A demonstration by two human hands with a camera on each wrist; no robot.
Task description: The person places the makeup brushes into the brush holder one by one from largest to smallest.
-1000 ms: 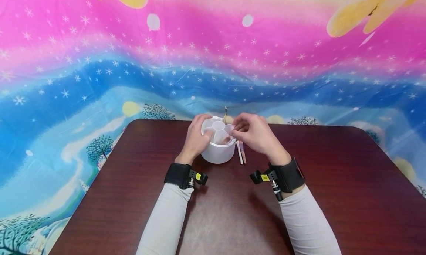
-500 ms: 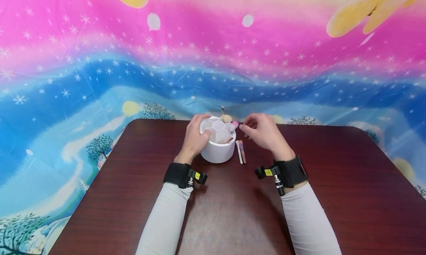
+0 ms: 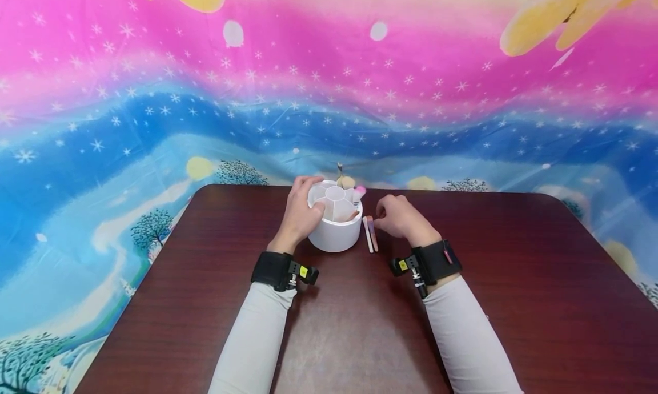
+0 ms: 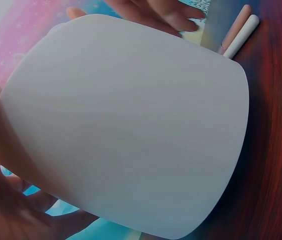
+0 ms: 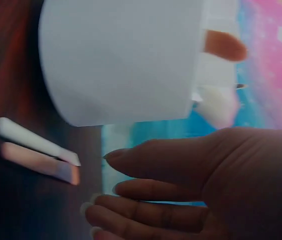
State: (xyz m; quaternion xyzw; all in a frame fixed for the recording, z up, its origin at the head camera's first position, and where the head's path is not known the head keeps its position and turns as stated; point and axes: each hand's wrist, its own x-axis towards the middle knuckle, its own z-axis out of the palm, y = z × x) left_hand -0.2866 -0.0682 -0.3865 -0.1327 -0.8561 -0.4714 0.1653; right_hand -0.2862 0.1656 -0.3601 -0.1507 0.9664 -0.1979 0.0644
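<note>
My left hand (image 3: 299,218) grips a round white divided organizer (image 3: 335,237), thumb over its near rim and fingers round its left side. Makeup brushes stand in its compartments, one with a cream head (image 3: 348,182) and one with a pink-and-white head (image 3: 359,193). Right of it lie two brushes side by side on the table: a white-handled makeup brush (image 5: 28,136) and a pink-handled makeup brush (image 5: 33,159). My right hand (image 3: 403,218) is just beside them, holding nothing. In the right wrist view its fingers are loosely bent, apart from both brushes.
A dark reddish wooden table (image 3: 339,331) carries everything. Behind it hangs a colourful printed cloth (image 3: 329,97), close to the table's far edge. Another brush's tan tip (image 5: 226,46) pokes over the organizer's rim.
The right hand has let go of the pink-and-white brush, now standing in the organizer. It drew away right, then came down toward the two lying brushes. The left hand keeps its grip.
</note>
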